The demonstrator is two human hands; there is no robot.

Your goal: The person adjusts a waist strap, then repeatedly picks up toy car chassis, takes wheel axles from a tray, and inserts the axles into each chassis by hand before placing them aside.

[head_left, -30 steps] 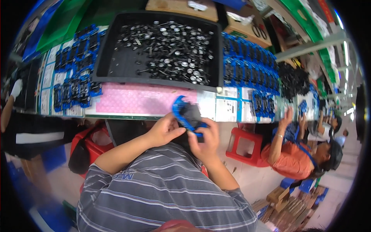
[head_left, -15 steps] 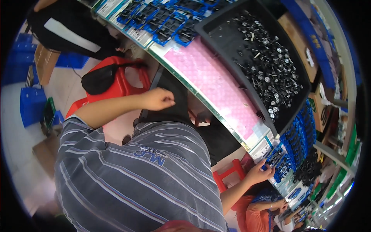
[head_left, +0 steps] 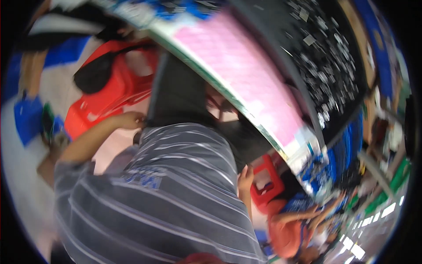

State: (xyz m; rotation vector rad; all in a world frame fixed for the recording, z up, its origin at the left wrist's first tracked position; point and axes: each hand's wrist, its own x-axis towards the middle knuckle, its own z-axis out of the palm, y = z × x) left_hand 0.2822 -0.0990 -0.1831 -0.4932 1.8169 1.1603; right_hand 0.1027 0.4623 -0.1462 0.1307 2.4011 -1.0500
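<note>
My left hand (head_left: 130, 120) is low at my side, next to the edge of my dark trouser leg (head_left: 178, 92) and the red plastic stool (head_left: 125, 81). Motion smears its fingers, and nothing shows in them. Off the table edge and close to my hip hangs my right hand (head_left: 245, 178). Its fingers point up and look apart, with nothing visible in them. A second red stool (head_left: 266, 187) stands just beyond that hand. Ahead of me runs the worktable with a pink bubble-textured mat (head_left: 239, 70), which neither hand touches.
On the table, a large black bin (head_left: 281, 48) holds many small black and shiny parts. Blue trays with black parts (head_left: 189, 6) lie at the far left, and more blue pieces (head_left: 316, 171) at the right. A co-worker in orange (head_left: 283, 235) sits at the right.
My right hand has left the blue pieces on the table and dropped to my hip. My left hand has moved down and left, away from above my thigh. The view has shifted and blurred.
</note>
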